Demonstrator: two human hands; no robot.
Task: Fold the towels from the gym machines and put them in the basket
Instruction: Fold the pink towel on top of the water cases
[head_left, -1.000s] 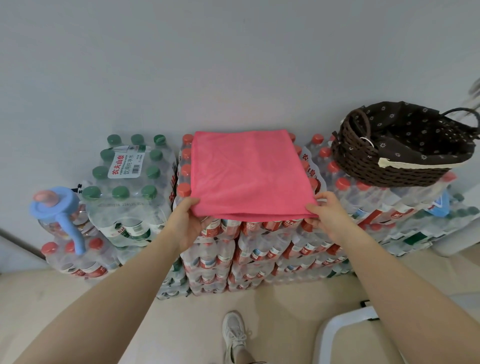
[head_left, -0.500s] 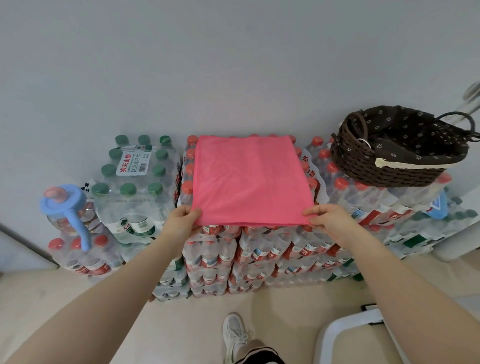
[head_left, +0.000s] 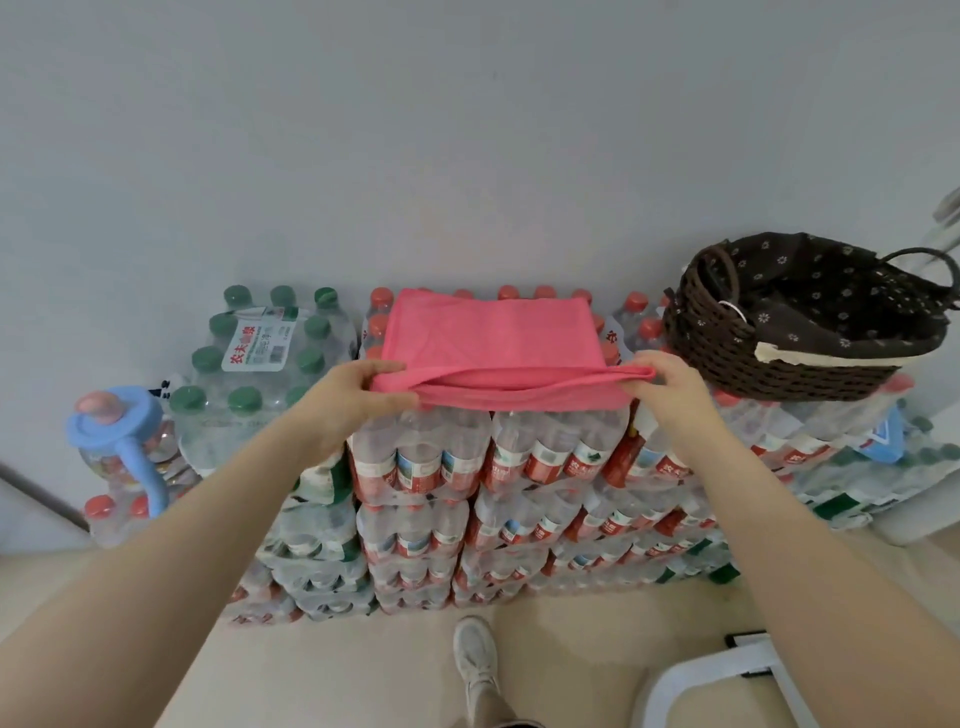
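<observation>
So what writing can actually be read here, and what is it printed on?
"农夫山泉": red characters on the white label atop the green-capped water pack.
Small print and barcode on that label: too small to read.
Red labels on the red-capped bottles below the towel: white characters, too blurred to read.
Blue pack label at right: unreadable.
Basket: no text.

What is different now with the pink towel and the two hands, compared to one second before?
Both hands, left and right, have lifted the near edge of the towel off the bottle packs and carried it toward the wall, starting another fold. They pinched that edge before and still do. The far part of the towel stays flat on the packs, and the basket stays at the right.
</observation>
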